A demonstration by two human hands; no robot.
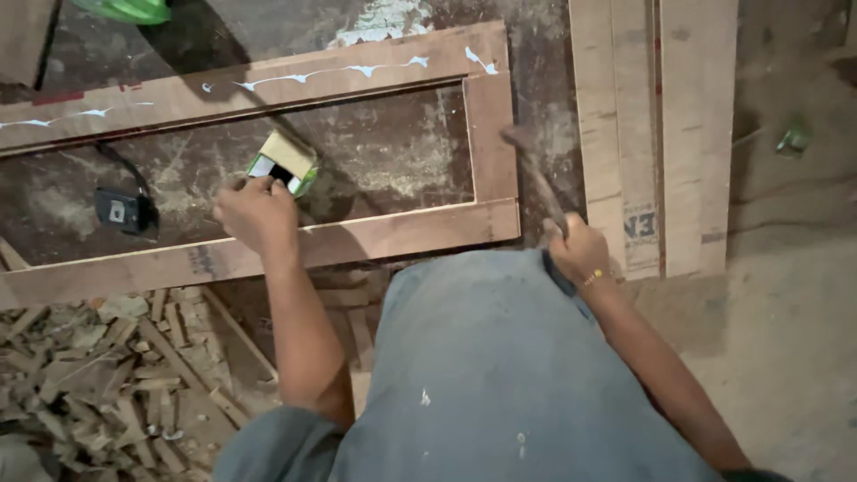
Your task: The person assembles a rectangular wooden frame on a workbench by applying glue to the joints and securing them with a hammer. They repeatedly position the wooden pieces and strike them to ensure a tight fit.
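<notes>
Right hand (578,250) grips a hammer (534,174); left hand (254,212) seemingly pinches small box (284,162).

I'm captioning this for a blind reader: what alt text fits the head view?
Seen from above, a person's right hand grips a hammer while the left hand reaches into a small open box inside a wooden frame streaked with white glue; wood scraps lie nearby.

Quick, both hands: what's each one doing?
Left hand: reaching into the small box; grip cannot be told.
Right hand: closed on the hammer.
</notes>
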